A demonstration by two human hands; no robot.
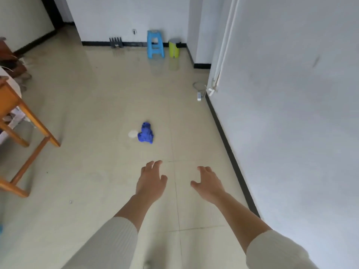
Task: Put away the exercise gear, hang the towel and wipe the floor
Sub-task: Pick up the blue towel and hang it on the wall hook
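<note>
Fingers, left hand: spread apart and slightly bent, holding nothing; back of the hand faces up.
Fingers, right hand: spread in the same way, thumb out toward the left hand, holding nothing.
Hands, position: side by side but apart, low in the centre of the view, both stretched forward above the floor.
Sleeves: cream, ribbed, ending partway along each forearm.
Blue cloth: crumpled in a heap on the floor, ahead of the hands and well apart from them, more in line with the left hand.
Pale round item: small and flat-looking, at the cloth's left edge; touching or just beside it, too blurred to identify.
Floor, surface: pale glossy tiles showing reflections.
Wooden furniture: orange-brown legs and rails at the left edge, only partly in view.
Blue stool: plastic, upright by the far wall.
Bin: yellow-green with a grey lid, just right of the stool.
Dark rack: low, against the far wall, left of the stool.
Power strip: white, on the floor near the right wall's black skirting.
Pipes: white, running down the right wall.
</note>
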